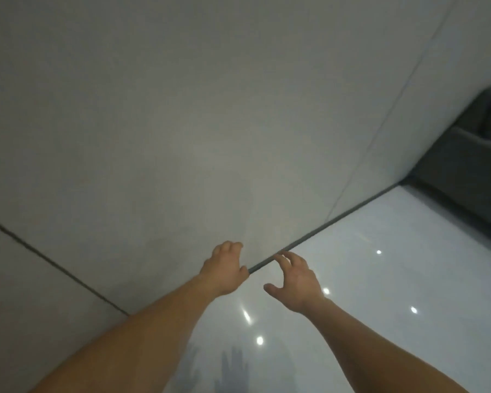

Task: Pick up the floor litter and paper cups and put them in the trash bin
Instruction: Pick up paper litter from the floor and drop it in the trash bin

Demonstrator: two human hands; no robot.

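at the bottom edge of the view, two bare forearms reach forward over a glossy white floor [380, 265], which throws back small bright spots of light and a faint grey shadow [233, 367] of fingers. further out, the left hand [224, 268] has its fingers loosely curled and grasps nothing; it sits in front of the foot of the wall, and whether it touches the wall cannot be told. just beside it, the right hand [295, 282] is released too, palm down, fingers spread and slightly bent, thumb out to the side, hovering above the floor. behind the hands a dark baseboard strip [338, 217] runs along the joint of floor and wall. above it rises a plain grey wall [182, 123] crossed by thin panel seams. far right, a dark grey sofa [471, 171] stands against the wall. where the litter, paper cups and trash bin lie cannot be told from this view.
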